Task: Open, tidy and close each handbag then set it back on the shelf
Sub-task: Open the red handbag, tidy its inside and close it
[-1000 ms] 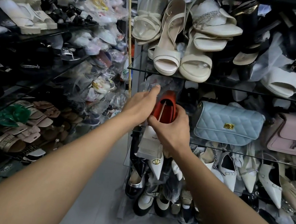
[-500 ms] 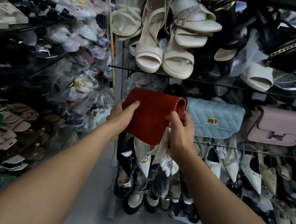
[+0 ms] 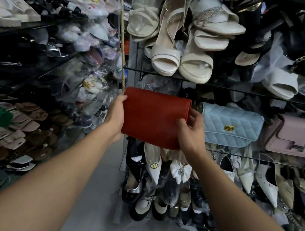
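I hold a red handbag [image 3: 152,116] flat-on in front of the glass shelf [image 3: 260,159], its plain face toward me and its flap shut. My left hand [image 3: 115,112] grips its left edge, thumb over the top corner. My right hand [image 3: 189,130] grips the right edge with the thumb on the face and fingers behind. A light blue quilted handbag [image 3: 230,125] with a gold clasp stands on the shelf just right of the red one. Beside it stands a pink handbag [image 3: 298,136] with a metal H clasp.
Cream heeled sandals [image 3: 176,45] fill the shelf above. White and black shoes [image 3: 155,167] crowd the shelves below the bags. Racks of sandals [image 3: 16,125] line the left side. A bamboo pole [image 3: 122,30] leans at the corner. A narrow grey floor [image 3: 93,206] runs between.
The red handbag has been pulled out from the shelf and turned from end-on to face me. Both hands shifted to grip its two side edges, and it now sits level.
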